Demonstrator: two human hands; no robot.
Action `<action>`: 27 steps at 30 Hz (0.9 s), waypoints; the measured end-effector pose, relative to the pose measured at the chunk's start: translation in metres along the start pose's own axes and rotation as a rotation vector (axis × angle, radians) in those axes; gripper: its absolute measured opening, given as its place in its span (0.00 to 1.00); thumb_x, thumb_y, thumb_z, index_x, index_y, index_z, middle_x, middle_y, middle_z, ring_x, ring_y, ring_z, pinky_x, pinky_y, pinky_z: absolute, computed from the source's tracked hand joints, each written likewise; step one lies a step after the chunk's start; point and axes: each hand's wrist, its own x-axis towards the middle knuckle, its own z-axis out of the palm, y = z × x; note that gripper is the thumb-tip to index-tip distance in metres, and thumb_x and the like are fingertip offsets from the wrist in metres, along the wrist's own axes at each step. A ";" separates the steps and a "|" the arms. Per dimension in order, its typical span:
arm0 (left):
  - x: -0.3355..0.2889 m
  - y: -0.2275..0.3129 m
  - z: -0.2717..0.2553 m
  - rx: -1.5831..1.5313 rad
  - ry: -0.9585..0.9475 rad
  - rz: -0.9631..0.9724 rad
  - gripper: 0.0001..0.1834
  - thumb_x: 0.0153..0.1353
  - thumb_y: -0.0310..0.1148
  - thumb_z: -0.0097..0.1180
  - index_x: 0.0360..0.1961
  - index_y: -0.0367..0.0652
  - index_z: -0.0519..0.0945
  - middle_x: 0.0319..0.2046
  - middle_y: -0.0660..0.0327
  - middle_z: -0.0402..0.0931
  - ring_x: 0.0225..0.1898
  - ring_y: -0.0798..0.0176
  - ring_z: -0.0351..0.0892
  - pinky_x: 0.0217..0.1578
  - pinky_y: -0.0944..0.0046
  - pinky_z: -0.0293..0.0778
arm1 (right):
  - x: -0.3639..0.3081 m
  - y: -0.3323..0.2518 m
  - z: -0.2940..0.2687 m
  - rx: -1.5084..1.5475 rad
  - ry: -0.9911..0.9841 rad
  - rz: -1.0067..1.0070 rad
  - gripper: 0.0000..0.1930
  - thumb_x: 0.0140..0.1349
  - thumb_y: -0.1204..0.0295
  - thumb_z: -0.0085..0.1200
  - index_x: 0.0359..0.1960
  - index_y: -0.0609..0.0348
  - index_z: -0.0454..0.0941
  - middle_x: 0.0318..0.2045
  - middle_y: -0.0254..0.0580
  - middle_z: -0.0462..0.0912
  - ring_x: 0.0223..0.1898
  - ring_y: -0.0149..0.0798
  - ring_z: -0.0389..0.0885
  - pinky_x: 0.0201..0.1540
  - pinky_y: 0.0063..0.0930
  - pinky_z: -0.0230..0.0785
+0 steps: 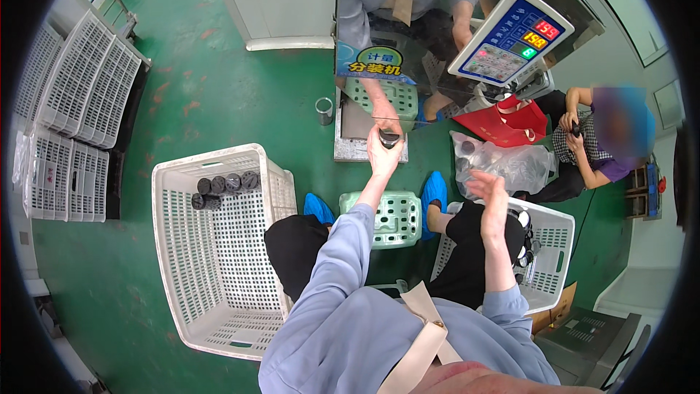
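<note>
A: Left?
B: White rectangular plastic basket (248,270); black cylindrical containers (232,182) sit in its far end.
A: Right?
B: A white perforated plastic crate (552,237) holds white-lidded round jars (524,219). Beyond it lies a clear plastic bag (514,168), with a red fabric tote (503,122) behind.
A: Middle?
B: Pale-green perforated plastic stool (397,208), between basket and crate.
A: Ahead?
B: A flat silver metal platform (354,128); a grey cylindrical metal cup (325,111) stands just left of it.
</note>
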 end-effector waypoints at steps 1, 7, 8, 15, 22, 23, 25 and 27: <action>0.001 -0.001 -0.003 -0.015 -0.002 0.009 0.44 0.46 0.37 0.74 0.63 0.32 0.69 0.54 0.40 0.77 0.57 0.40 0.78 0.60 0.48 0.72 | -0.002 -0.006 -0.006 -0.038 0.034 -0.066 0.35 0.82 0.48 0.27 0.52 0.68 0.81 0.53 0.49 0.85 0.47 0.40 0.84 0.52 0.34 0.74; -0.019 -0.002 -0.023 -0.012 -0.051 0.044 0.39 0.46 0.34 0.73 0.61 0.40 0.72 0.53 0.46 0.79 0.56 0.45 0.80 0.59 0.50 0.73 | -0.029 -0.033 -0.061 -0.277 0.223 -0.270 0.30 0.83 0.53 0.28 0.55 0.66 0.79 0.54 0.46 0.83 0.49 0.36 0.83 0.54 0.32 0.73; -0.022 -0.005 -0.028 -0.017 -0.072 0.037 0.38 0.46 0.34 0.73 0.61 0.42 0.73 0.53 0.47 0.79 0.56 0.46 0.81 0.59 0.51 0.73 | -0.035 -0.034 -0.068 -0.265 0.246 -0.263 0.30 0.83 0.53 0.28 0.55 0.66 0.79 0.57 0.47 0.82 0.50 0.37 0.83 0.55 0.32 0.73; -0.062 0.013 -0.035 -0.084 -0.122 0.025 0.36 0.44 0.28 0.71 0.59 0.39 0.74 0.53 0.50 0.79 0.55 0.51 0.80 0.60 0.55 0.74 | -0.076 -0.004 -0.147 -0.339 0.502 -0.231 0.26 0.83 0.59 0.30 0.57 0.66 0.79 0.58 0.46 0.81 0.52 0.39 0.82 0.58 0.34 0.74; -0.148 0.039 -0.058 -0.145 -0.153 0.003 0.35 0.51 0.26 0.73 0.61 0.38 0.72 0.53 0.53 0.77 0.55 0.57 0.80 0.60 0.58 0.74 | -0.119 0.100 -0.220 -0.440 0.756 -0.041 0.18 0.80 0.65 0.40 0.52 0.65 0.81 0.51 0.43 0.84 0.47 0.36 0.84 0.52 0.32 0.76; -0.158 0.036 -0.061 -0.119 -0.188 -0.037 0.35 0.52 0.26 0.73 0.61 0.39 0.72 0.53 0.53 0.77 0.55 0.57 0.80 0.59 0.58 0.74 | -0.128 0.120 -0.228 -0.517 0.776 -0.007 0.17 0.80 0.65 0.41 0.51 0.63 0.81 0.48 0.43 0.86 0.43 0.37 0.85 0.50 0.33 0.77; -0.174 0.027 -0.064 -0.049 -0.219 -0.031 0.35 0.51 0.27 0.73 0.61 0.40 0.72 0.54 0.52 0.77 0.55 0.55 0.81 0.58 0.57 0.75 | -0.147 0.156 -0.241 -0.641 0.774 0.191 0.16 0.76 0.61 0.48 0.50 0.58 0.84 0.45 0.47 0.87 0.43 0.42 0.87 0.50 0.36 0.77; -0.185 0.017 -0.066 0.001 -0.246 0.001 0.36 0.51 0.28 0.73 0.62 0.40 0.72 0.54 0.52 0.77 0.55 0.54 0.80 0.58 0.57 0.75 | -0.162 0.185 -0.246 -0.724 0.689 0.375 0.16 0.72 0.59 0.51 0.49 0.56 0.85 0.44 0.50 0.88 0.46 0.48 0.87 0.51 0.38 0.77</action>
